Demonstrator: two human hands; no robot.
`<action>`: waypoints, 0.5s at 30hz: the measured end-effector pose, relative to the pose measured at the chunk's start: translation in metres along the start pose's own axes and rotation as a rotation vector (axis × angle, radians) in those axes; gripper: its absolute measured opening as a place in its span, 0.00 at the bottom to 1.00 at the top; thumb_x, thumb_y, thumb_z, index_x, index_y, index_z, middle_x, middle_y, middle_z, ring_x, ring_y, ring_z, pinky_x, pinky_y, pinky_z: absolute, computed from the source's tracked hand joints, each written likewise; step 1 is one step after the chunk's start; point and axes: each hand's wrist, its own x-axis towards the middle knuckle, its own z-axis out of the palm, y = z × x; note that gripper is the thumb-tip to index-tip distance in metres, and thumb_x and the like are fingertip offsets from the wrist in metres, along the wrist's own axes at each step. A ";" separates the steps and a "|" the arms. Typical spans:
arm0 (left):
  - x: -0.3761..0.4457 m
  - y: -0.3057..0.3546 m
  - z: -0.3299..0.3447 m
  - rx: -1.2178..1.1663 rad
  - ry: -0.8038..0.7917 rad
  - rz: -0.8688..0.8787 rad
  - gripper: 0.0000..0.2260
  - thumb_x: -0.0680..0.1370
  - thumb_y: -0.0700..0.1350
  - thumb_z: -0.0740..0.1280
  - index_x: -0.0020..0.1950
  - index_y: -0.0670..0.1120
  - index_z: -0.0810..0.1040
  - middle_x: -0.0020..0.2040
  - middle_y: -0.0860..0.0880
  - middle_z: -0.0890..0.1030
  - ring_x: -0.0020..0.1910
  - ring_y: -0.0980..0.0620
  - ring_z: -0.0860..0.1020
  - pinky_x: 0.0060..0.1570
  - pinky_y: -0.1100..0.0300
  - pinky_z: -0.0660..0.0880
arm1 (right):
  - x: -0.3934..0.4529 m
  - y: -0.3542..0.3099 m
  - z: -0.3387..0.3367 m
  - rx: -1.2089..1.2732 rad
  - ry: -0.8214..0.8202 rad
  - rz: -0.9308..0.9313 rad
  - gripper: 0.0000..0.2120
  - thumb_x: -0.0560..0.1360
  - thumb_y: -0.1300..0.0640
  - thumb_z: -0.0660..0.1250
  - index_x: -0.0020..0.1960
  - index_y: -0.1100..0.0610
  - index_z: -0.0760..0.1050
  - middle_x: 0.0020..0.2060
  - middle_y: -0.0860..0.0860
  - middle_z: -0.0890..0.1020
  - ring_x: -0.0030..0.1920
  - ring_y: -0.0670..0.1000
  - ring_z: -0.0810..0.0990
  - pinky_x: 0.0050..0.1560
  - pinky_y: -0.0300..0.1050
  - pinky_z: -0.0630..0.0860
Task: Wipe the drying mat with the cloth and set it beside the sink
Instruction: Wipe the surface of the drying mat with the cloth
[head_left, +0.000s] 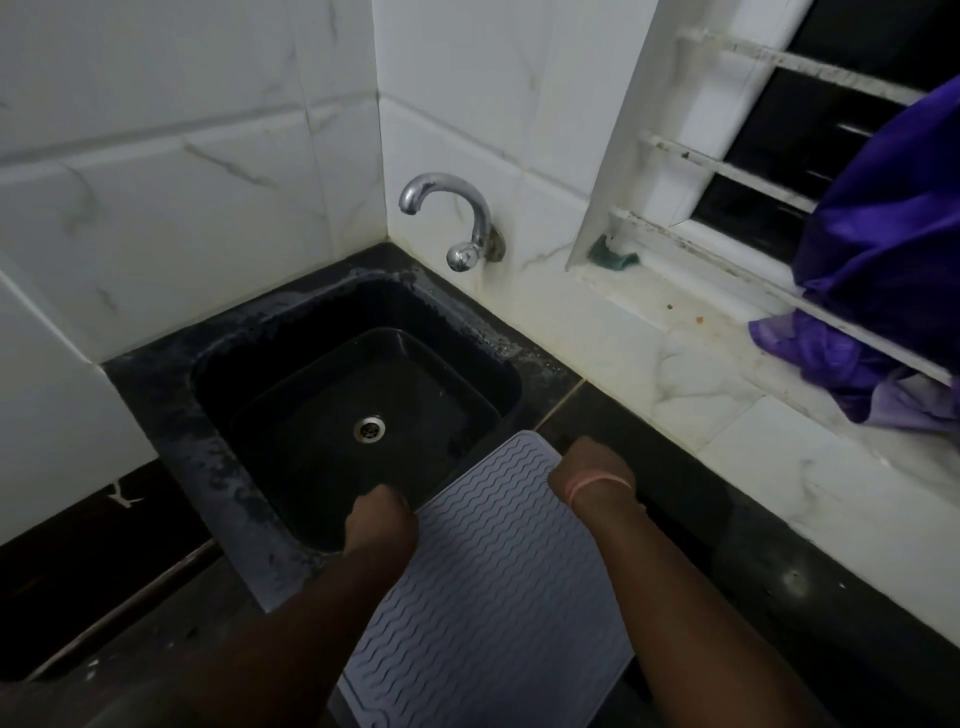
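Gripping the drying mat (493, 566) at its left edge, the left hand (382, 522) hovers over the sink (358, 410). Right of the sink, the mat overlaps the dark surface (727, 519); right hand (589, 467) fingers clasp its right edge.

White marble-veined wall tiles (197, 156) fill the dimly lit upper left, a chrome tap (457, 218) juts from the centre wall, and a white barred window (769, 156) with purple fabric (883, 249) occupies the upper right above a dark tabletop (727, 519).
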 end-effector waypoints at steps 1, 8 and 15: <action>-0.004 0.000 0.000 -0.018 -0.009 0.025 0.07 0.83 0.45 0.65 0.48 0.47 0.81 0.44 0.49 0.81 0.43 0.53 0.80 0.47 0.55 0.81 | -0.011 0.005 0.001 0.067 -0.007 0.015 0.16 0.78 0.51 0.69 0.61 0.60 0.79 0.54 0.57 0.84 0.52 0.56 0.84 0.51 0.48 0.82; -0.030 0.014 -0.001 -0.326 -0.152 0.140 0.09 0.83 0.51 0.66 0.48 0.49 0.81 0.46 0.48 0.84 0.44 0.52 0.83 0.51 0.51 0.82 | -0.088 0.020 0.051 0.687 -0.063 -0.041 0.07 0.78 0.56 0.68 0.44 0.58 0.81 0.34 0.52 0.84 0.33 0.46 0.84 0.33 0.39 0.78; -0.077 0.029 0.004 -0.922 -0.807 -0.239 0.34 0.77 0.71 0.64 0.63 0.41 0.78 0.58 0.37 0.83 0.56 0.38 0.83 0.49 0.45 0.83 | -0.129 0.003 0.083 1.278 0.056 -0.188 0.05 0.79 0.52 0.72 0.53 0.51 0.82 0.46 0.48 0.88 0.49 0.48 0.87 0.50 0.47 0.83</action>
